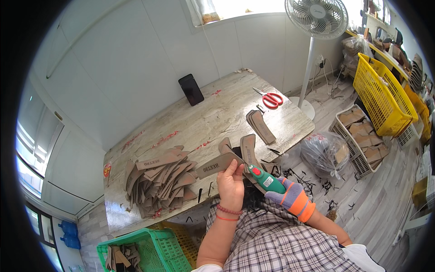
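My bare left hand (pixel 231 185), with red bracelets at the wrist, pinches a flat, curved brown piece (pixel 212 166) with dark print over the table's front edge. In my right hand (pixel 290 198), which wears a grey-and-orange glove, is a green handheld power tool (pixel 267 181) with a red button. Its front end points at the right end of the held piece; my fingers hide part of where they meet. Just beyond lie more brown pieces (pixel 248 147), close to the tool. A big heap of similar pieces (pixel 158 179) lies to the left on the table.
Farther back on the table (pixel 190 122) are a small stack of pieces (pixel 260 127), red-handled scissors (pixel 272 100) and a phone (pixel 191 89). A green crate (pixel 154 249) stands below left. To the right are a plastic bag (pixel 324 152), crates (pixel 385 99), black scraps and a fan (pixel 317 18).
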Demonstrator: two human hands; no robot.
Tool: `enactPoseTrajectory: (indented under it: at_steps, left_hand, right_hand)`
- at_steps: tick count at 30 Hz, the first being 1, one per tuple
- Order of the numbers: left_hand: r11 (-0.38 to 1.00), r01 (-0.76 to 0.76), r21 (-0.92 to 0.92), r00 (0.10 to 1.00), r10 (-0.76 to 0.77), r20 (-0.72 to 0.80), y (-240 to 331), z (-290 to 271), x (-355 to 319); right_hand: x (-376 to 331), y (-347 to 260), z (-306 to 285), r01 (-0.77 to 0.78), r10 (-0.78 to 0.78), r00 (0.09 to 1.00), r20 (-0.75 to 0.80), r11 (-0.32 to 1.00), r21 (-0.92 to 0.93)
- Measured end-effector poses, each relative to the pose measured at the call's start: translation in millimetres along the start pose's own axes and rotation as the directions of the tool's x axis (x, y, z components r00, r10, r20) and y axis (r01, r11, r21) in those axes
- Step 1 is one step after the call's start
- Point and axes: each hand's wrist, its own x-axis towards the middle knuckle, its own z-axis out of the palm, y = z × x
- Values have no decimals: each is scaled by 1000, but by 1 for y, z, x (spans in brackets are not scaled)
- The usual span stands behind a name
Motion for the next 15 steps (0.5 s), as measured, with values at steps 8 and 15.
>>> enactPoseTrajectory:
  at_steps: [8,15]
  left_hand:
    - [1000,-11,-7,1000,11,-15,-3,-1,2]
    - [999,9,45,1000,-8,-16,-5,0,-2]
  right_hand:
    - [1,-2,-3,-65,65,998,10,998,-6]
    - [3,-3,-5,-95,95,995,23,995,11]
